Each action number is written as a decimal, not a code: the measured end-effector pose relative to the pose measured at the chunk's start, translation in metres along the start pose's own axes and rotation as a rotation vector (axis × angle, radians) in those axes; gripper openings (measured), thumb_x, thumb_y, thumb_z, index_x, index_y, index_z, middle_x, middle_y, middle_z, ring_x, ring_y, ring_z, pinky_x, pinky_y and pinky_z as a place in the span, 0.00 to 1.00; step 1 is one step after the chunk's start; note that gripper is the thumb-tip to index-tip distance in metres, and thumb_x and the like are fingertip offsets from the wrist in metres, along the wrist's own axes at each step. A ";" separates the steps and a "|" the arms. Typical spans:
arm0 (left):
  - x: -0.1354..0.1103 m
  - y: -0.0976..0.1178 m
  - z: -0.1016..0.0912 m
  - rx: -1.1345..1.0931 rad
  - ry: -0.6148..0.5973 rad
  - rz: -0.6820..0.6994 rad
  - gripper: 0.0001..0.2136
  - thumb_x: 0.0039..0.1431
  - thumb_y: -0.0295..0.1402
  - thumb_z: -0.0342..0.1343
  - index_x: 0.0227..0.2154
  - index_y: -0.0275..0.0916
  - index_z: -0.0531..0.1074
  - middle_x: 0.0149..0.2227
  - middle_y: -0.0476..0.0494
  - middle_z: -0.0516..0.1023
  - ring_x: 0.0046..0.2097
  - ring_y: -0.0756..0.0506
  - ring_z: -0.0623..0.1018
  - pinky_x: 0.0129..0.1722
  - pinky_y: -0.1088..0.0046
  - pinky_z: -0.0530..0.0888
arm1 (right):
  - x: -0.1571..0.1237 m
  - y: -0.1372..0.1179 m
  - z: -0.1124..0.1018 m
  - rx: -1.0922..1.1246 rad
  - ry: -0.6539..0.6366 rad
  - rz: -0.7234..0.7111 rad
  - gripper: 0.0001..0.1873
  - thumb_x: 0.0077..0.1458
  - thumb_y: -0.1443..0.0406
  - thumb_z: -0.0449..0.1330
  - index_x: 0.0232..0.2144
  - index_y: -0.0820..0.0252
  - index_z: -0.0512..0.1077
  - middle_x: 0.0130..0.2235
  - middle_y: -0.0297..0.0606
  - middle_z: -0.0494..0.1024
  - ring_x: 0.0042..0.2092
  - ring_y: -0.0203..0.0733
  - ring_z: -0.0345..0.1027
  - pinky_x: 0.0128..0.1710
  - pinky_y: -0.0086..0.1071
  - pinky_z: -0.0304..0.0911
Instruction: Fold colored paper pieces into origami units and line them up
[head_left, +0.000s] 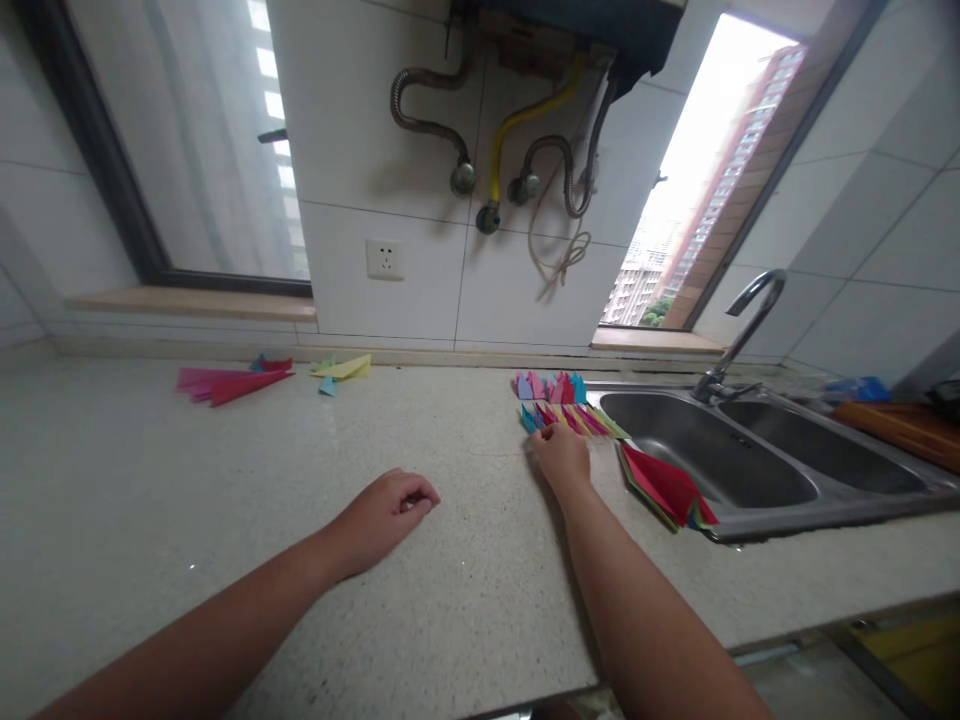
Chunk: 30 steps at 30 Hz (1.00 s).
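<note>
My right hand [561,458] is at the near left end of a row of small, colourful folded-paper pieces [577,420]. Its fingers are pinched together, and whatever they may hold is too small or hidden to make out. Behind that row stands a second row of small folded-paper pieces [562,388] in pink, lilac, red and blue. Resting on the countertop [450,610], my left hand [386,515] has its fingers curled towards the thumb, with nothing visible in them. A larger red and green folded-paper stack, like paper planes [664,483], lies right of my right hand at the sink's edge.
Pink and red paper planes [232,384] and a yellow one [349,367] lie along the back left. A steel double sink [757,510] with a tap [720,385] is on the right. Pipes and hoses [491,150] hang on the tiled wall above a socket [385,260].
</note>
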<state>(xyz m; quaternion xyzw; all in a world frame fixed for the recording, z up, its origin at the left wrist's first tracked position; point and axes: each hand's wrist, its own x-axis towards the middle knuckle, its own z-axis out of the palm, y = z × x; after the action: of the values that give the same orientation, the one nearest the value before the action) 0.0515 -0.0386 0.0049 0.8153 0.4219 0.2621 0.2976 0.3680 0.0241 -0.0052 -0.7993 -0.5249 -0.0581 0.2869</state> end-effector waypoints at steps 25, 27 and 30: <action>0.001 0.001 -0.001 0.011 -0.009 0.025 0.09 0.60 0.33 0.52 0.36 0.42 0.77 0.37 0.44 0.76 0.41 0.44 0.73 0.42 0.68 0.69 | 0.002 0.006 0.001 -0.016 0.013 0.090 0.14 0.54 0.58 0.56 0.34 0.59 0.79 0.33 0.48 0.81 0.39 0.50 0.74 0.39 0.36 0.63; 0.001 0.002 -0.001 0.011 -0.010 0.025 0.09 0.60 0.33 0.52 0.36 0.42 0.77 0.37 0.44 0.76 0.42 0.44 0.73 0.42 0.67 0.69 | 0.003 0.007 0.001 -0.014 0.011 0.095 0.14 0.54 0.58 0.56 0.34 0.59 0.79 0.33 0.48 0.80 0.39 0.50 0.74 0.39 0.37 0.63; 0.002 0.004 -0.002 0.008 -0.010 0.021 0.09 0.61 0.33 0.52 0.36 0.42 0.77 0.37 0.44 0.76 0.42 0.44 0.74 0.43 0.67 0.69 | 0.004 0.007 0.001 -0.010 0.009 0.098 0.14 0.54 0.58 0.56 0.34 0.59 0.79 0.33 0.49 0.80 0.39 0.50 0.74 0.39 0.37 0.63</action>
<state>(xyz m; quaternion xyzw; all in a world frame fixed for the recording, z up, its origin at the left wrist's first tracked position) 0.0533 -0.0386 0.0095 0.8220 0.4130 0.2596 0.2939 0.3757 0.0256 -0.0078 -0.8252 -0.4835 -0.0503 0.2875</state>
